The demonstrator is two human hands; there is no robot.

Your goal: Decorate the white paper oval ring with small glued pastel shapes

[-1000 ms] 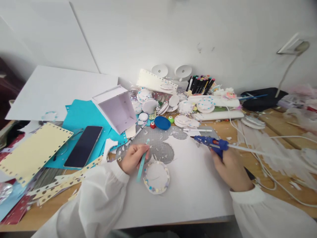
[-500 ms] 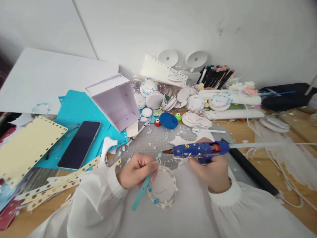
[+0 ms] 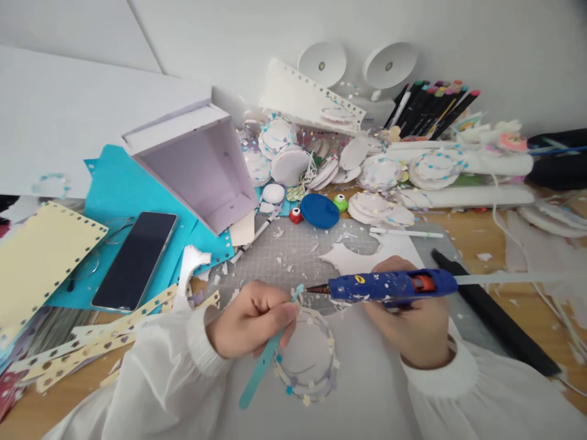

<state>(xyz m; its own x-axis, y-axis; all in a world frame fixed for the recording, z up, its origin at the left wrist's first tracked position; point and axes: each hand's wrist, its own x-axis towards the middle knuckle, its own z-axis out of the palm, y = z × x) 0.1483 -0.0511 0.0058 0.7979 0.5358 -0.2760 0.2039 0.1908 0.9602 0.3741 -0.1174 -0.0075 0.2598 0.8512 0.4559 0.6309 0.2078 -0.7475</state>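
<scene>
My left hand (image 3: 257, 319) pinches a teal strip (image 3: 259, 376), whose lower end slants down to the left and whose small tip pokes out above the fingers. A round white piece (image 3: 306, 351) ringed with small blue, cream and lilac stars lies just right of those fingers; whether they also touch it is hidden. My right hand (image 3: 408, 327) is wrapped round a blue glue gun (image 3: 380, 287). The gun points left, its metal nozzle very near the strip's upper tip. A long translucent glue stick (image 3: 495, 278) comes out of the gun's back.
An open lilac box (image 3: 192, 165) and a phone (image 3: 135, 260) on blue paper lie left. Round star-edged pieces (image 3: 277, 137), a blue oval (image 3: 320, 211) and markers (image 3: 431, 110) are behind. A black bar (image 3: 499, 318) and white cords (image 3: 518, 244) lie right.
The view has moved closer to the table. Both hands keep their holds, and the nozzle remains close to the strip's tip.
</scene>
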